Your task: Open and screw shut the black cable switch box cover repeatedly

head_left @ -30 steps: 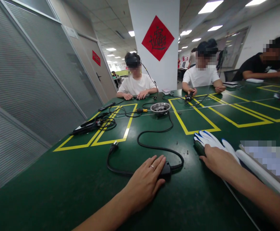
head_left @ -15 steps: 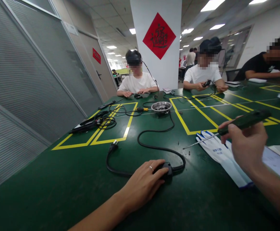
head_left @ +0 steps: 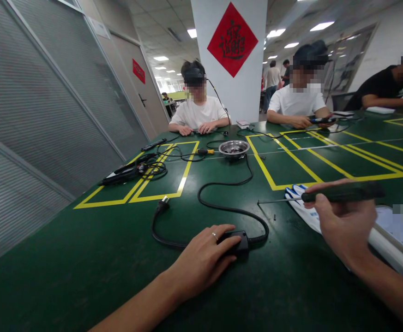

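My left hand [head_left: 206, 251], with a ring on one finger, rests over a small black box [head_left: 242, 240] on a power cord, its fingers curled across it and hiding part of it. The cord [head_left: 218, 210] leaves the box on both sides, and its plug [head_left: 162, 205] lies to the left. In my right hand [head_left: 346, 221] is a screwdriver [head_left: 343, 191] with a dark green handle, held nearly level. Its tip is at a small dark screw [head_left: 258, 203]; whether the screw clings to it I cannot tell. Another small screw [head_left: 274, 217] lies close by.
A metal bowl [head_left: 233, 147] with small dark parts stands ahead, beside a yellow-handled screwdriver [head_left: 205, 151]. Bundled black cables [head_left: 142, 170] lie at the left. White gloves [head_left: 303, 210] and a tablet-like screen [head_left: 400, 235] lie at the right. Several people sit across the table.
My right hand has moved slightly left, and the screwdriver has tilted nearer to level, its tip now at the farther screw. My left hand stays on the black box.
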`<state>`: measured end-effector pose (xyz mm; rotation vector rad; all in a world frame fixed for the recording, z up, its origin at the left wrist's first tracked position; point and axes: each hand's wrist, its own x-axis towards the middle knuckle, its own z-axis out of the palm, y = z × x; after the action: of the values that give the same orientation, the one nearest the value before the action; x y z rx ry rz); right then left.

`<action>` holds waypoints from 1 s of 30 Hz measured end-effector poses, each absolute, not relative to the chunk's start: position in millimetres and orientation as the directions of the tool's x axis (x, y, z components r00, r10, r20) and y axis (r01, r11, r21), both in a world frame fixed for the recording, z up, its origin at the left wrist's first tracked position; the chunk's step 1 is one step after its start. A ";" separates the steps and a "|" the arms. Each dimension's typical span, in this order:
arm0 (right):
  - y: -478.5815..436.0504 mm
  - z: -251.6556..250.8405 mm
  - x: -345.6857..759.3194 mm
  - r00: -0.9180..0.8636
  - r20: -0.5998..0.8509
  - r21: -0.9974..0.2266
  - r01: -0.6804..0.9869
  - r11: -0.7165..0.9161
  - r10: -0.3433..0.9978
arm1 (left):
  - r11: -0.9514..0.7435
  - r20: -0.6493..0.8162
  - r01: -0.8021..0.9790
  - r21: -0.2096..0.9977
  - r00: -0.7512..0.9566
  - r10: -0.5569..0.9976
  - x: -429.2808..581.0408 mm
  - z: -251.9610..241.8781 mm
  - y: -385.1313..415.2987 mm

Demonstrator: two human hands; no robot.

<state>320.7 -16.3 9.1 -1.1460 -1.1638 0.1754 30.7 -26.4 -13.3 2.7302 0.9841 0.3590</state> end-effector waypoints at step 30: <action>-24.5 26.8 315.8 0.554 0.440 -0.805 -0.106 0.584 0.707 | -0.618 0.297 0.378 0.689 0.631 0.717 13.2 -10.6 -4.7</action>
<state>315.8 -24.5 26.8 -0.8120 -0.8531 0.5481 13.2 -4.7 -10.6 2.2683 0.8536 0.7598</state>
